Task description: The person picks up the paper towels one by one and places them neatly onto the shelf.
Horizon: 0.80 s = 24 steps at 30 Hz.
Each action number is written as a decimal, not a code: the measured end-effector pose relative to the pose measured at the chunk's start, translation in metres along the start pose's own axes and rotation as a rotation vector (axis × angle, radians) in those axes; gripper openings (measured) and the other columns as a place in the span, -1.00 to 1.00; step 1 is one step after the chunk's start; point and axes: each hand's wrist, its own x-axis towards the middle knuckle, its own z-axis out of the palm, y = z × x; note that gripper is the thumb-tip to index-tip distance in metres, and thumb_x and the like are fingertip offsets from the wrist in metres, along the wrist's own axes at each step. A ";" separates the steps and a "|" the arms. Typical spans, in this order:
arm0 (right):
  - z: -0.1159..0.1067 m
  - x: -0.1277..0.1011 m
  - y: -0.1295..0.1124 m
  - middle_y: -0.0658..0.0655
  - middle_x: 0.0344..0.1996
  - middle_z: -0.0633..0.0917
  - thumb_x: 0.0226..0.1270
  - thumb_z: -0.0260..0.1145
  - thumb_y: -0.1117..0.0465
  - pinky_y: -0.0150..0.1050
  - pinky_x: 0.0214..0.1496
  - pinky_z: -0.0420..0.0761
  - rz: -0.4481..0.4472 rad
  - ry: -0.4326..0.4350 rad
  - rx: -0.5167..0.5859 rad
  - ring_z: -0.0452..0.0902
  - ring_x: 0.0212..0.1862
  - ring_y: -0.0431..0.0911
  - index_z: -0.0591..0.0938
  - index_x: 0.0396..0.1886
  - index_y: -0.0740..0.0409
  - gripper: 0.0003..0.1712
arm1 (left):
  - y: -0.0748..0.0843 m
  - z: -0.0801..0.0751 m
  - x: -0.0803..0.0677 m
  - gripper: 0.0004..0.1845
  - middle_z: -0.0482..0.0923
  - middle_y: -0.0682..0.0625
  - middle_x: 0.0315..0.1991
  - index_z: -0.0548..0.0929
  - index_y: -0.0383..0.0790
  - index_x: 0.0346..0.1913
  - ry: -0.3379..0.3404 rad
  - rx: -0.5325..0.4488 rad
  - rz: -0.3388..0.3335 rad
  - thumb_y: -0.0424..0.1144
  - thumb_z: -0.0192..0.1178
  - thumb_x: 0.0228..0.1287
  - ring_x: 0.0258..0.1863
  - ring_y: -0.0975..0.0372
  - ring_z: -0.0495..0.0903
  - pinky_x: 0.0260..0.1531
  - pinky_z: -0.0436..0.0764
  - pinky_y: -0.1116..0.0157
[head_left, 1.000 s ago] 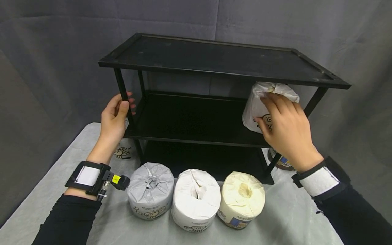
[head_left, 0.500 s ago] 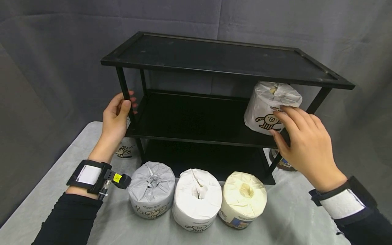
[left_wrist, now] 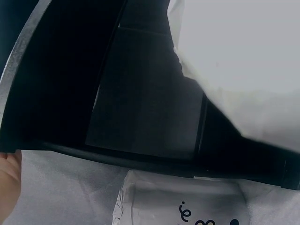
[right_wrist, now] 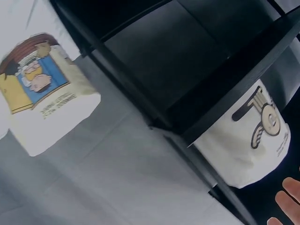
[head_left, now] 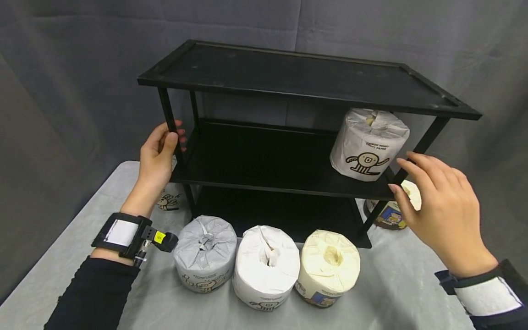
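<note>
The wrapped toilet roll (head_left: 368,144) stood upright at the right end of the black rack's (head_left: 288,78) middle shelf. The right hand (head_left: 443,215) hovered just beside it, fingers relaxed and holding nothing; the left hand (head_left: 156,158) gripped the rack's front left post, wisely steadying it. Another roll behind the right hand was mostly hidden.
</note>
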 end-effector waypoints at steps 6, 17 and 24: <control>-0.005 -0.013 0.010 0.31 0.10 0.62 0.45 -0.02 -0.17 0.08 0.27 0.40 0.093 -0.008 -0.024 0.49 0.11 0.29 0.58 0.16 0.34 -0.30 | 0.000 0.001 0.000 -0.60 0.57 -0.17 -0.07 0.60 -0.05 0.08 -0.001 -0.022 -0.002 0.10 0.14 0.32 -0.13 0.22 0.56 -0.12 0.56 0.40; -0.003 -0.037 0.028 0.34 0.12 0.60 0.47 -0.11 -0.25 0.18 0.19 0.42 0.189 -0.073 -0.059 0.48 0.10 0.32 0.54 0.21 0.34 -0.22 | -0.001 0.003 0.000 -0.52 0.61 0.06 -0.14 0.62 -0.10 0.08 0.012 -0.050 0.017 0.15 0.17 0.25 -0.15 0.22 0.56 -0.15 0.56 0.40; 0.004 -0.047 0.035 0.35 0.09 0.61 0.37 0.18 0.01 0.22 0.17 0.44 0.284 -0.115 -0.054 0.48 0.12 0.32 0.56 0.20 0.30 -0.45 | -0.001 0.002 -0.001 -0.59 0.60 0.08 -0.14 0.61 -0.10 0.10 0.021 -0.013 0.009 0.06 0.13 0.34 -0.13 0.16 0.55 -0.14 0.56 0.41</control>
